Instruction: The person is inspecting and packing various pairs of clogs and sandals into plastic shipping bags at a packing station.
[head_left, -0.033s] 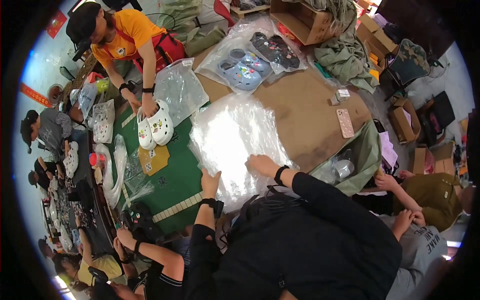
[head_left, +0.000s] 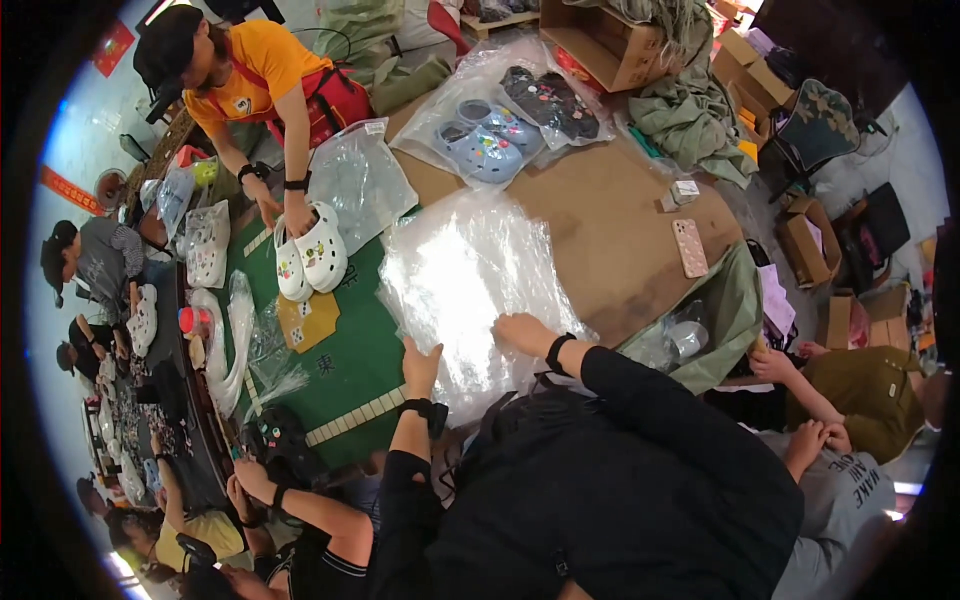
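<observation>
A stack of clear plastic bags (head_left: 470, 280) lies flat before me, shining with glare. At its near left edge rests my left hand (head_left: 423, 368), thumb and fingers apart, with nothing seen in it. My right hand (head_left: 527, 334) has its fingers curled in against the near right part of the bags and looks closed on the plastic. Beyond the stack, bagged blue clogs (head_left: 487, 140) and bagged black clogs (head_left: 552, 103) carry small charms. To the left, a co-worker's hands (head_left: 290, 213) hold a pair of white clogs (head_left: 322, 250) with charms.
The brown tabletop (head_left: 620, 220) bears a pink phone (head_left: 689, 247) and a small box (head_left: 683, 192). A row of tiles (head_left: 355, 415) lines the green mat (head_left: 360, 370). An orange-shirted co-worker (head_left: 265, 60) leans in at far left; other people sit close on both sides.
</observation>
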